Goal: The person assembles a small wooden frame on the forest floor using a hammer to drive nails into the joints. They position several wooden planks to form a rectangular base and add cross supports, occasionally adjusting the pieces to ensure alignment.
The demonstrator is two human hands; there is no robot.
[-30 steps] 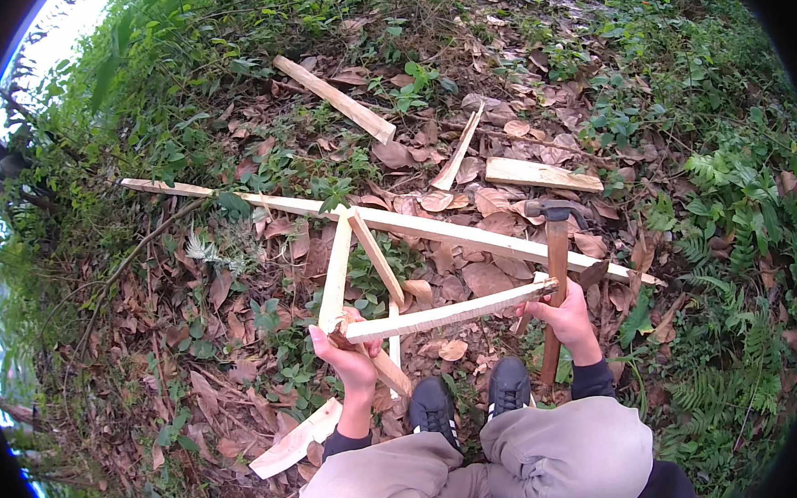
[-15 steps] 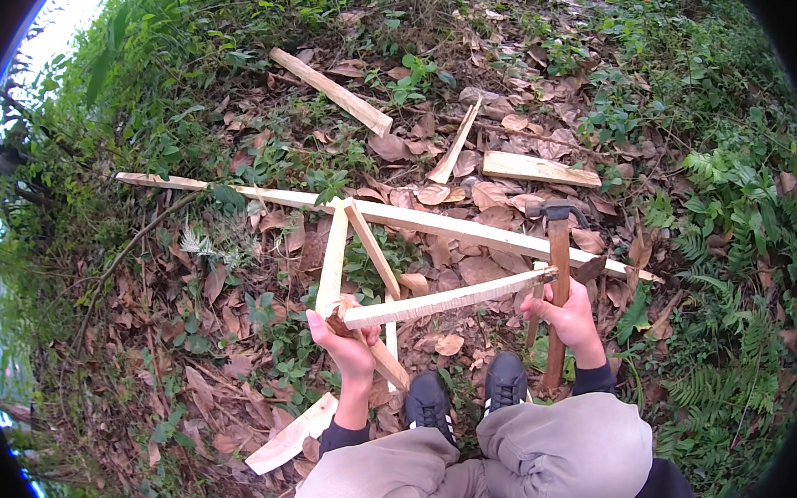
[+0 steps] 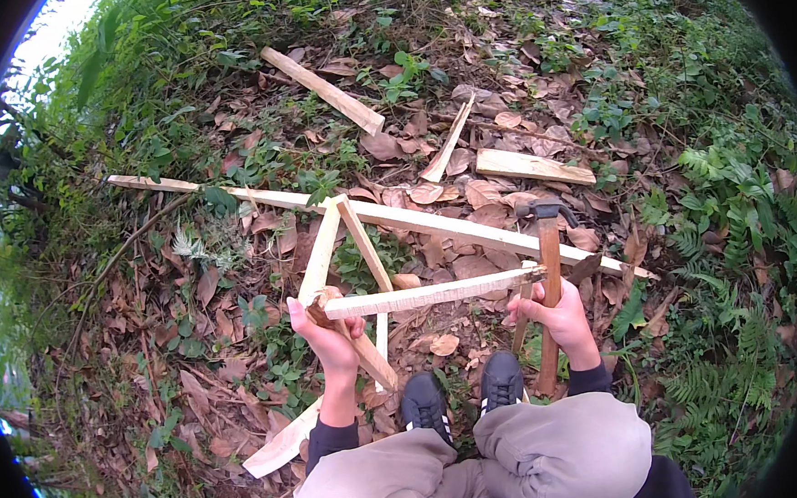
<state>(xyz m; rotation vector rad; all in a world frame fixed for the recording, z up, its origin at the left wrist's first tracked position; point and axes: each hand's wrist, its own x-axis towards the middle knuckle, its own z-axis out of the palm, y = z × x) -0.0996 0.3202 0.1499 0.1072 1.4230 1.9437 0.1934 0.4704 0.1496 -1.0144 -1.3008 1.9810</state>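
Note:
My left hand [image 3: 330, 346] is closed round the left corner of a frame of pale wooden strips [image 3: 429, 295]. Its lower strip stretches across to my right hand, and two more strips meet in a point at the top. In my right hand [image 3: 562, 317] is a claw hammer [image 3: 550, 249], held upright by its brown wooden handle with the dark metal head uppermost. The frame's right end, with a short upright piece, lies against the handle by my right fingers. Whether those fingers also grip the frame, I cannot tell.
Beyond the frame, a long pale wooden strip [image 3: 470, 232] lies across leaf litter. Farther off are a wooden stick [image 3: 323, 91], a thin splinter [image 3: 450, 144] and a short block [image 3: 535, 166]. Another piece [image 3: 281, 444] rests near my left knee. Green plants and ferns surround the spot.
Both hands, with the frame and the hammer, have shifted slightly left, the left hand a little more. The view has shifted slightly too. Both grips stay the same.

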